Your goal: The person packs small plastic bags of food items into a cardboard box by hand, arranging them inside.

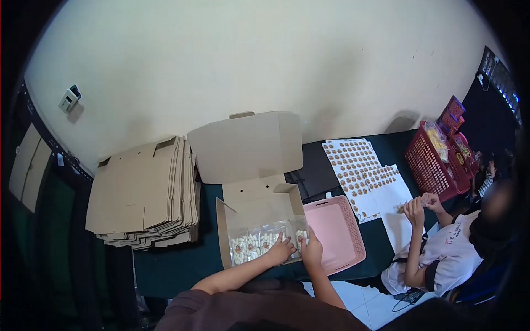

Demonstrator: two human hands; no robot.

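An open cardboard box stands on the dark green table, its lid raised toward the wall. Clear packets of small pale pieces, with round stickers on them, lie in a row along its near side. My left hand rests on the packets near the right of the row, fingers spread. At the box's right end my right hand holds a packet upright by its edge, thumb and fingers around it. A pink basket touches the box's right side.
Flattened cardboard boxes are stacked at the left. Sticker sheets lie right of a black item. Red baskets stand at the far right. A co-worker sits at the right, both hands near the sheets.
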